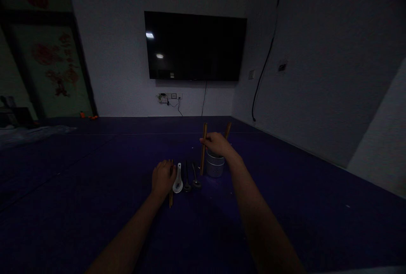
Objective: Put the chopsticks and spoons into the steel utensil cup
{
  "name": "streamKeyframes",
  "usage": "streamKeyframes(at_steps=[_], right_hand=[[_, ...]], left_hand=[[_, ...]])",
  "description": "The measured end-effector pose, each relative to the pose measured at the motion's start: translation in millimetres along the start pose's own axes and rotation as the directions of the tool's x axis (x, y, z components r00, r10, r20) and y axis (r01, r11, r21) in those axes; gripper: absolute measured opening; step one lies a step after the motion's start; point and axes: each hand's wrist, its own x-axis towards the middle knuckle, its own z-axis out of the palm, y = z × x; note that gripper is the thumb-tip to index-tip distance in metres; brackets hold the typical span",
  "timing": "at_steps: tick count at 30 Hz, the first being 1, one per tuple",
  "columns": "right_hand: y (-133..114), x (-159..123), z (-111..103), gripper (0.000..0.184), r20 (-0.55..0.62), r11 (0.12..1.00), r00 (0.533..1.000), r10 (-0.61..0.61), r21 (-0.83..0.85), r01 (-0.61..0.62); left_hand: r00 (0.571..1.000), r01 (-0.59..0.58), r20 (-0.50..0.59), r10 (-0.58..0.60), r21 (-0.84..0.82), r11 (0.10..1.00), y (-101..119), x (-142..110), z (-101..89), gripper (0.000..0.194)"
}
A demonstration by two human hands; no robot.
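My right hand (217, 143) pinches a pair of wooden chopsticks (203, 160), which stand upright beside the left side of a grey metal canister (215, 167). Part of the canister's rim is hidden behind that hand. From behind my wrist, another wooden piece (228, 130) sticks up at the canister. On the left, my left hand (162, 177) has its fingers curled over more chopsticks (170, 200) lying on the purple surface. Just right of them lie a white soup spoon (178, 184) and two dark metal spoons, one (187, 187) beside the other (196, 184).
The purple surface (111, 206) reaches to the walls. A television (196, 47) hangs ahead above sockets and cables. Clear plastic sheeting (34, 134) lies far left, near small orange objects (93, 117). A black cable (266, 58) hangs down the right wall. The room is dim.
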Motion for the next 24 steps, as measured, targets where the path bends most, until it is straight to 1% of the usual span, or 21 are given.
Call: streamKeyframes(at_steps=[5,9,15,19,24], right_hand=[[1,0,0,0.03,0.048,1.0,0.999,-0.007,-0.015,0.007],[2,0,0,0.03,0.076,1.0,0.997,0.0,0.0,0.0],[1,-1,-1,0.027,0.078,1.0,0.997,0.001,-0.001,-0.001],[3,0,-1,0.024,0.075,1.0,0.997,0.008,-0.013,-0.007],[5,1,1,0.024,0.074,1.0,0.997,0.006,-0.026,-0.004]], left_hand=[[1.0,-0.004,0.031,0.003,0.018,1.0,-1,-1,0.8,0.027],[0.998,0.039,0.041,-0.041,0.046,0.998,-2,-1,0.8,0.026],[0.994,0.104,0.025,-0.104,0.033,0.994,-7,0,1.6,0.028],[0.987,0.154,0.043,-0.154,0.022,0.988,-11,0,3.8,0.029],[0.98,0.183,0.08,-0.181,-0.018,0.983,-14,1,6.8,0.026]])
